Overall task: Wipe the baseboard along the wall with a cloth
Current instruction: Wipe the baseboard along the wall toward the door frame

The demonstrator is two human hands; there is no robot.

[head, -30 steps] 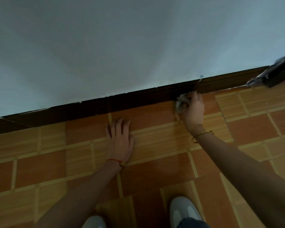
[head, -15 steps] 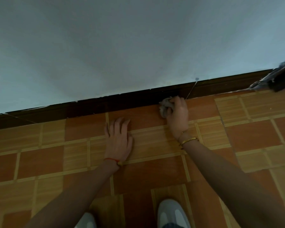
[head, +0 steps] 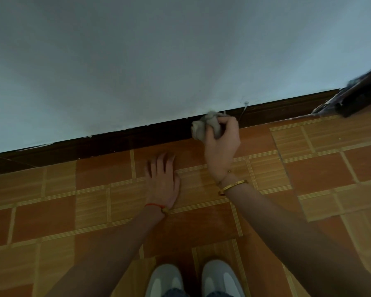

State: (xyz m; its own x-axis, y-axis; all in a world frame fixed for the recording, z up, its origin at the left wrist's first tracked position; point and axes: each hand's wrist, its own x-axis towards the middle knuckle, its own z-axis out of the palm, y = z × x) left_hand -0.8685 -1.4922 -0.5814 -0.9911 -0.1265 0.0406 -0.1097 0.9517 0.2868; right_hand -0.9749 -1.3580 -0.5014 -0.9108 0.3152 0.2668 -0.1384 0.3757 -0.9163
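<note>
Left hand flat on the tiled floor, palm down, fingers straight and slightly spread, tips pointing toward the dark baseboard but short of it; red string on that wrist. Right of it, right hand has fingers curled round a bunched grey cloth, which sits against the baseboard's top edge where it meets the pale wall; gold bangle on that wrist. Far right: thin wire crossing the baseboard, dark blurred object at frame edge.
</note>
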